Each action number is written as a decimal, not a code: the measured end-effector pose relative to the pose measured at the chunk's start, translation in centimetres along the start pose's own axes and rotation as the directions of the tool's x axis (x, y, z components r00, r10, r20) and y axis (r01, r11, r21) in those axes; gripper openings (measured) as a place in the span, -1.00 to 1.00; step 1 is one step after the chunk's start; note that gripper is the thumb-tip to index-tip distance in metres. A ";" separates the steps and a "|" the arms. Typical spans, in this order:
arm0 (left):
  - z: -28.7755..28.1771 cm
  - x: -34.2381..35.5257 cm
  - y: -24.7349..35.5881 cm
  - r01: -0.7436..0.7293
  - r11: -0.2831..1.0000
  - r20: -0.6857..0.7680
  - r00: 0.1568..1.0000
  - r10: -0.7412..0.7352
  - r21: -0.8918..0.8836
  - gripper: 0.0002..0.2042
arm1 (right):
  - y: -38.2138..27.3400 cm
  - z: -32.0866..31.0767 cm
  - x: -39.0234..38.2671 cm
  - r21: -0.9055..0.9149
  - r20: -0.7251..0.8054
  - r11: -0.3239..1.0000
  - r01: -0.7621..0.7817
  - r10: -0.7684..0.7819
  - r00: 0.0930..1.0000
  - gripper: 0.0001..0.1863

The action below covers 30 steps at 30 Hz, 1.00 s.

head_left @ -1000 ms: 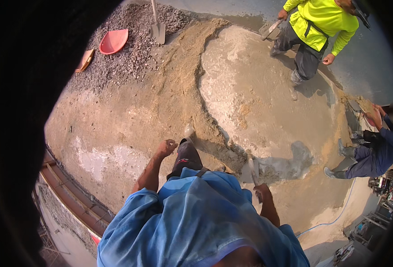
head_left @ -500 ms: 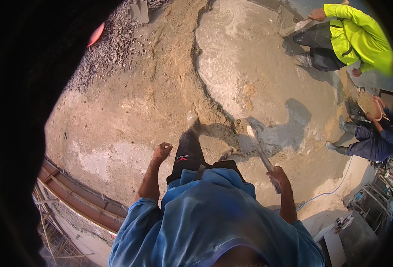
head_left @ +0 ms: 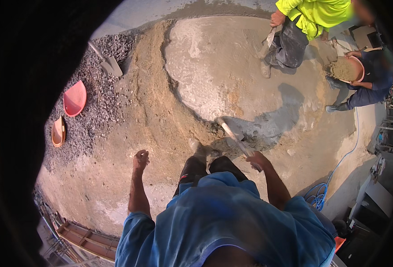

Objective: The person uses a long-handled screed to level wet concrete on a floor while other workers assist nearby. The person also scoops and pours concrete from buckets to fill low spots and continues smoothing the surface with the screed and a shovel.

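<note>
Head view: from my seat I look down over a blue shirt at both hands. The right hand is wrapped around a wooden-handled tool, its fingers closed on the shaft close to the near end, a short stub showing past the grip. The tool slants forward and to the left, its far end by the edge where the sand ridge meets the wet concrete; I cannot make out its head clearly. The left hand hangs out to the side over the ground, fingers loosely curled, with nothing I can see in them.

Beyond it, on my left, lies a gravel pile with a shovel, a red basin and, nearer, an orange basin on it. On the far right of the concrete, a person in a yellow shirt grips another tool. Nearer, a person in dark blue holds a tilted pan with sandy mix at its edge. A blue hose lies coiled to the right.
</note>
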<state>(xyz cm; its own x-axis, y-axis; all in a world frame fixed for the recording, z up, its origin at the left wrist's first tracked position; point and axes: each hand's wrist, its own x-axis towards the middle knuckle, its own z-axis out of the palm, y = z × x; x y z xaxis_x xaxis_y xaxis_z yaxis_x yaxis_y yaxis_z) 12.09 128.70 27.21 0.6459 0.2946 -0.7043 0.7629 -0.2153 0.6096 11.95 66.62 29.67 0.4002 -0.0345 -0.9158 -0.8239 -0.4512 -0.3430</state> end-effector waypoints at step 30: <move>12.2 -4.9 13.3 -0.221 0.829 0.356 0.934 0.028 0.513 -0.71 | 22.1 9.3 -9.9 0.977 -0.198 0.162 0.139 0.444 0.874 -0.85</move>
<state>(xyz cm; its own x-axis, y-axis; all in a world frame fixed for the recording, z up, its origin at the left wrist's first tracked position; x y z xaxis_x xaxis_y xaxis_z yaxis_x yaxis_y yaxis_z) 19.42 113.08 34.33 0.6345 -0.0627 -0.7703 0.5044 -0.7216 0.4742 -13.94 65.28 29.26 0.0634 -0.4068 -0.9113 -0.4705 0.7931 -0.3868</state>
